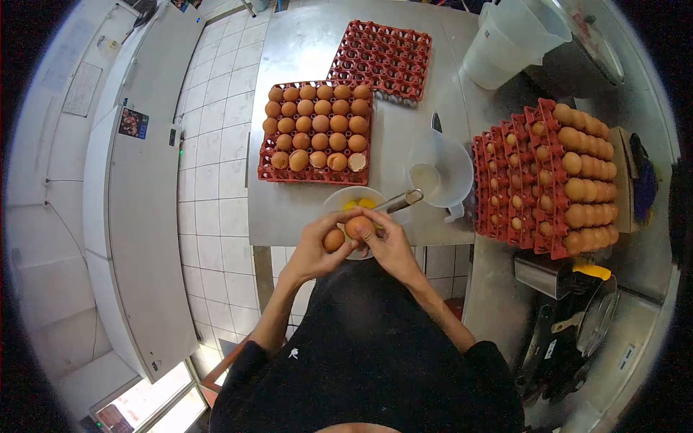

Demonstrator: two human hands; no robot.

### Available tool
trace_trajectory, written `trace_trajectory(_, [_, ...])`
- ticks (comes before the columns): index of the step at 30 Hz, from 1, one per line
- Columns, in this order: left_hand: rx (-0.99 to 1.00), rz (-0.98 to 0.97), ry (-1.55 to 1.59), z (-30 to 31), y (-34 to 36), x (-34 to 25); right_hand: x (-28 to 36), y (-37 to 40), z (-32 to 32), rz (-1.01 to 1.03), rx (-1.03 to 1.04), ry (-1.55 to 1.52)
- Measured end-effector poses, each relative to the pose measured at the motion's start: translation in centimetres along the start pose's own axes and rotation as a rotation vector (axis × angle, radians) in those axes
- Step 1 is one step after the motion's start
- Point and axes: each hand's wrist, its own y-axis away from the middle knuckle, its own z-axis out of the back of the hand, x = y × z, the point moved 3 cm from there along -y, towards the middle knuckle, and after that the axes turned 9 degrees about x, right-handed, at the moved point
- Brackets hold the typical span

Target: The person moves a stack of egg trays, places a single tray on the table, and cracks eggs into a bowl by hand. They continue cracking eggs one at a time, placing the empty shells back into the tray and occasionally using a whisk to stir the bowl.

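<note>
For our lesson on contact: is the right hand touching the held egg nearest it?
Touching. In the head view, the right hand lays its thumb across that egg.

The desk (296,225) is smooth metal (almost mirror-bright toward its far left corner). By its left edge, the red tray (314,175) looks like moulded plastic, the eggs (320,123) smooth and softly matt. Toward the front right corner, the jug (455,169) is translucent plastic; the handle (398,200) near the front edge, shiny metal.
</note>
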Motion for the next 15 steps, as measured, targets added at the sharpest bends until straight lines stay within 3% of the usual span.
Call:
trace_trajectory(1, [-0.006, 0.001, -0.001, 0.3, 0.0, 0.2, 0.7, 0.2, 0.0, -0.177, 0.047, -0.029])
trace_trajectory(2, [0.018, 0.055, 0.022, 0.6, -0.1, 0.7, 1.2, 0.4, 0.1, -0.177, 0.052, -0.026])
trace_trajectory(5, [0.034, 0.094, -0.015, 1.0, -0.2, 1.1, 2.2, 0.4, 0.2, -0.009, 0.064, 0.232])
trace_trajectory(7, [0.033, 0.078, -0.072, 1.1, -0.5, 1.1, 2.1, 0.3, 0.2, 0.134, 0.049, 0.56])
trace_trajectory(15, [0.077, 0.084, -0.141, 1.8, -1.6, 2.0, 1.4, -0.8, -1.2, 0.12, -0.063, 0.562])
